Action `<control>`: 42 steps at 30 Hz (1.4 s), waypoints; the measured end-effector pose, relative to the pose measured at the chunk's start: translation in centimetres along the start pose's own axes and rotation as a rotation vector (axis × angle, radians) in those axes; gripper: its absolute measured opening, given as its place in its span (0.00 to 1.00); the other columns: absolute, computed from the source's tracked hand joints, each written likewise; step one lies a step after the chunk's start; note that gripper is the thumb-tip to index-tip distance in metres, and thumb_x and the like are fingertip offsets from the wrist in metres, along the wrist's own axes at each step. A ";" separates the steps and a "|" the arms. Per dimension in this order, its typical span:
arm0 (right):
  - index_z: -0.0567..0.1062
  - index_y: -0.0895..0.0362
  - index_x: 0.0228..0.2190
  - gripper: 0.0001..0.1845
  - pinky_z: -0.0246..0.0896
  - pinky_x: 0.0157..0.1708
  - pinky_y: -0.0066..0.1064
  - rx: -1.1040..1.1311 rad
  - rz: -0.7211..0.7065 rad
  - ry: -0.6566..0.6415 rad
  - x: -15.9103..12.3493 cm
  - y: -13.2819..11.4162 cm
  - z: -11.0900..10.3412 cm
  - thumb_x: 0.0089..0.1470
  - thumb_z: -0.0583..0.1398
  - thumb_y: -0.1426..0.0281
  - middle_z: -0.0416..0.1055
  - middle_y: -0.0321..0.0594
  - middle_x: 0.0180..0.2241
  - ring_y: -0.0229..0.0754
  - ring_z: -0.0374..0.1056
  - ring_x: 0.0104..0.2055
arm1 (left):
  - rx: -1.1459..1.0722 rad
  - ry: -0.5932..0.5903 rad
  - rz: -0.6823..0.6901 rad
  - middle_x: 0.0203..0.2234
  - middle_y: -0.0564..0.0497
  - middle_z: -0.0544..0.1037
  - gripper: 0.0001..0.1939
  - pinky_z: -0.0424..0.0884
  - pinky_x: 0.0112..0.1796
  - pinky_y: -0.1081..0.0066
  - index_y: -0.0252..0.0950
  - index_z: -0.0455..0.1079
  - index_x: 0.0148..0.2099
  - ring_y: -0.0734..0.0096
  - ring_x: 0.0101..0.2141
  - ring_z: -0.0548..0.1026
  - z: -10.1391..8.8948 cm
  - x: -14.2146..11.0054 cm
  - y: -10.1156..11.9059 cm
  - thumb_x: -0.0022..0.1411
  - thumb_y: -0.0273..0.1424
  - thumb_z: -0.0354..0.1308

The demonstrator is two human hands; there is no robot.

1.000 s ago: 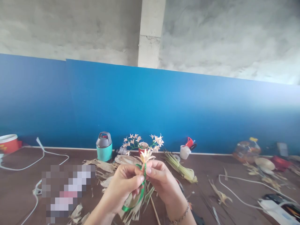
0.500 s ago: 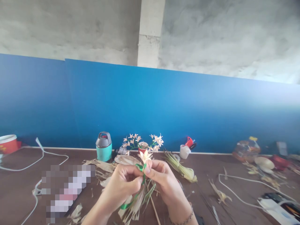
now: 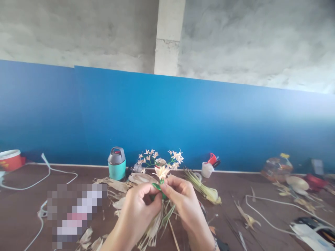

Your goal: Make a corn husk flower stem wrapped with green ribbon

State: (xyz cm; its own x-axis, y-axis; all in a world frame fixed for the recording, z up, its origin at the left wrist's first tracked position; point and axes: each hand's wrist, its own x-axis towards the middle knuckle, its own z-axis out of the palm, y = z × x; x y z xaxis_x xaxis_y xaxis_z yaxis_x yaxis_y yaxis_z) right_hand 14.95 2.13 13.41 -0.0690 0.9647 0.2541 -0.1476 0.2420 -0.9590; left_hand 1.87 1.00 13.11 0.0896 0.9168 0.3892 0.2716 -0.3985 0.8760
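Between my two hands stands a cream handmade flower (image 3: 161, 172), its pointed petals facing up. My right hand (image 3: 184, 198) is closed, thumb and forefinger pinching the flower's stem just under the petals. My left hand (image 3: 142, 205) pinches green floral tape (image 3: 157, 186) at the left of the stem. The lower stem is hidden behind my fingers. Below and behind my hands lies a bundle of dry pale husk strips (image 3: 151, 232). Farther back, a red pot (image 3: 160, 162) bears green-stemmed sprays of similar small flowers (image 3: 176, 157).
A teal flask (image 3: 117, 164) and dried husks (image 3: 115, 184) lie left of centre. Right of my hands are a pale green straw bundle (image 3: 202, 188) and a white cup (image 3: 207, 169) with red-handled tools. White cords (image 3: 264, 219) cross both sides. A blue partition (image 3: 167, 118) backs the table.
The flower has tipped slightly and its petals show from a different side. The green tape that hung below my left hand is now mostly out of sight. Both hands stay close together.
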 end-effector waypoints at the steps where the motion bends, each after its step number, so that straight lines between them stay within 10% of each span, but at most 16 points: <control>1: 0.71 0.60 0.19 0.15 0.46 0.21 0.26 -0.030 -0.017 0.017 0.0 0.1 0.1 0.43 0.65 0.62 0.61 0.32 0.18 0.33 0.52 0.22 | 0.015 0.033 0.019 0.17 0.55 0.70 0.10 0.60 0.23 0.76 0.35 0.70 0.22 0.74 0.21 0.64 0.2 -0.1 0.0 0.53 0.30 0.54; 18: 0.74 0.58 0.20 0.06 0.56 0.26 0.29 -0.426 -0.171 0.178 0.0 -1.8 2.1 0.45 0.61 0.70 0.68 0.37 0.22 0.38 0.60 0.25 | -0.301 0.001 -0.177 0.10 0.59 0.59 0.12 0.50 0.15 0.79 0.34 0.68 0.19 0.81 0.14 0.54 -1.1 0.4 0.9 0.49 0.34 0.59; 29: 0.76 0.60 0.21 0.14 0.54 0.29 0.27 0.326 0.150 -0.041 0.4 0.6 0.1 0.44 0.66 0.60 0.65 0.35 0.21 0.35 0.58 0.26 | -0.765 -0.093 -0.382 0.08 0.63 0.58 0.14 0.42 0.13 0.82 0.35 0.62 0.20 0.86 0.11 0.50 -0.6 1.1 -1.2 0.43 0.34 0.65; 42: 0.77 0.61 0.21 0.09 0.55 0.27 0.28 0.562 0.242 -0.336 1.4 2.4 -0.7 0.39 0.70 0.69 0.70 0.36 0.20 0.35 0.63 0.23 | -0.838 -0.201 -0.482 0.11 0.59 0.66 0.12 0.44 0.12 0.85 0.33 0.69 0.19 0.88 0.11 0.56 -0.3 1.1 -1.3 0.37 0.32 0.69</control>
State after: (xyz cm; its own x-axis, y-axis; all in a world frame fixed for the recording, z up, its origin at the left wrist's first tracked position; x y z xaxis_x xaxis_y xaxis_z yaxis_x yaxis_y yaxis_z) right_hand 15.21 4.16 11.38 -0.4525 0.8785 0.1532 -0.5712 -0.1536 -0.8063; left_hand 1.29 2.53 12.51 0.3302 0.9426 -0.0499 -0.4380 0.1998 0.8765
